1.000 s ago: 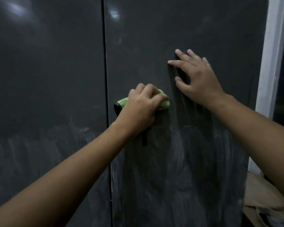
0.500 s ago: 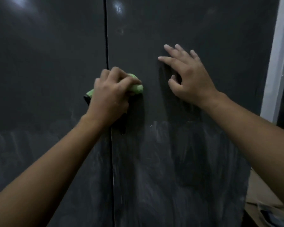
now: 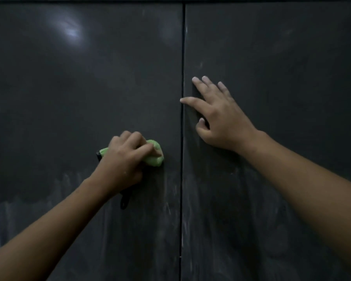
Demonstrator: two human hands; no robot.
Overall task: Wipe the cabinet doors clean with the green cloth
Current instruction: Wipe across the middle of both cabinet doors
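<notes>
From my head view, my left hand [image 3: 126,159] has its fingers curled tight round the green cloth [image 3: 154,157], which is bunched into a wad and pressed against the left door [image 3: 69,98] of the cabinet. Most of the cloth sits under my knuckles; a rounded lump of it pokes out past my fingertips on the side towards my right hand, and a small corner shows beyond the back of my hand on the far side. A dark strap [image 3: 125,200] hangs down from under my left palm; I cannot tell what it belongs to.

My right hand [image 3: 221,122] holds nothing. It lies flat on the right door [image 3: 292,78], higher than my left hand, fingers straight and spread, and the forefinger [image 3: 190,101] reaches across the seam [image 3: 183,57] between the two doors. The cloth lies between my left hand and that seam, near it but not touching.

Below both hands the doors carry pale streaks [image 3: 221,220]; above them the surface is darker, with a glare [image 3: 71,31] high over my left hand
</notes>
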